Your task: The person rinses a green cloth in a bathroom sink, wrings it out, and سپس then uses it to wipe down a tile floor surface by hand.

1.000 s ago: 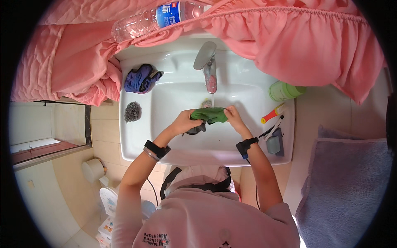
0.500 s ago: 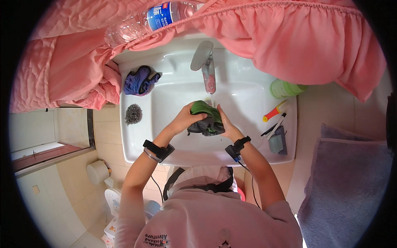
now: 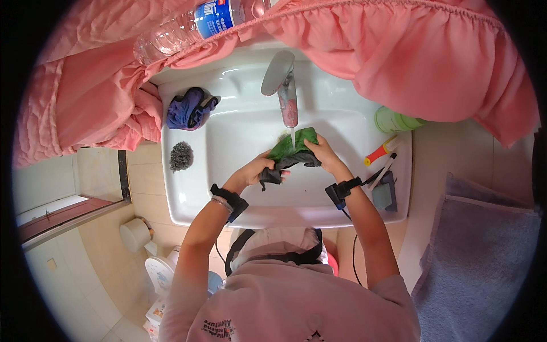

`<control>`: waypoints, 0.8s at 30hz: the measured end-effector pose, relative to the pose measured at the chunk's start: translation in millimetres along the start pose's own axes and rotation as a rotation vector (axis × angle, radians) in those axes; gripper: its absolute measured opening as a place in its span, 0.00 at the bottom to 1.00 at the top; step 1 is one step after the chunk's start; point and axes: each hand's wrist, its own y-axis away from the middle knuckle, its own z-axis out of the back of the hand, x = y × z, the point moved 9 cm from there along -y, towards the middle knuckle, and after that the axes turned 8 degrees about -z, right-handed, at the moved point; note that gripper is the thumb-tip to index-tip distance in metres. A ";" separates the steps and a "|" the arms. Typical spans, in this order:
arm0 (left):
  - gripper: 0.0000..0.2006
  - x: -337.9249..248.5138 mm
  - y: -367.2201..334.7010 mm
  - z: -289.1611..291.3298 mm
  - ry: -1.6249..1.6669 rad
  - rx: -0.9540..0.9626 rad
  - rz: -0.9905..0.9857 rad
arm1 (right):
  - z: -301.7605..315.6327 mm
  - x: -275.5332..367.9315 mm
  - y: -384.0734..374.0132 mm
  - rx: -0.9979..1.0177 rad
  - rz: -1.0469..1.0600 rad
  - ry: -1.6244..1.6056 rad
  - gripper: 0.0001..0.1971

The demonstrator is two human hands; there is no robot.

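A limp green and dark grey cloth item [image 3: 285,153] is stretched between my two hands beneath the faucet [image 3: 288,102]. Water runs from the spout onto its green side. My left hand [image 3: 256,171] grips the lower left part, with a dark end hanging below the fingers. At the upper right edge, my right hand [image 3: 325,155] pinches the fabric, thumb on top. Both hands are over the basin of the white sink [image 3: 239,196]. What kind of item the cloth is, I cannot tell.
On the sink's left ledge lie a purple and black cloth item [image 3: 191,109] and a grey scouring ball [image 3: 181,156]. Along the right ledge are a green container [image 3: 394,121], a red-and-yellow-handled tool [image 3: 377,155] and a grey-green brush-like thing [image 3: 383,196]. Pink fabric and a plastic bottle [image 3: 176,34] border the back.
The cloth has gone from bunched up to spread out, its green side now under the water stream. My right hand has moved up and to the right; my left hand has shifted lower.
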 end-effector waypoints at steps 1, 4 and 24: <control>0.35 -1.3 -4.7 3.5 0.080 -0.011 -0.041 | 0.3 3.1 -3.4 -0.036 0.063 0.028 0.12; 0.25 4.5 -26.1 18.4 0.190 -0.056 -0.144 | -4.5 8.4 -3.1 -0.164 0.167 0.137 0.12; 0.19 -29.6 -55.3 8.5 -0.920 -0.507 -0.439 | -6.2 9.3 -9.7 -0.542 0.060 0.558 0.17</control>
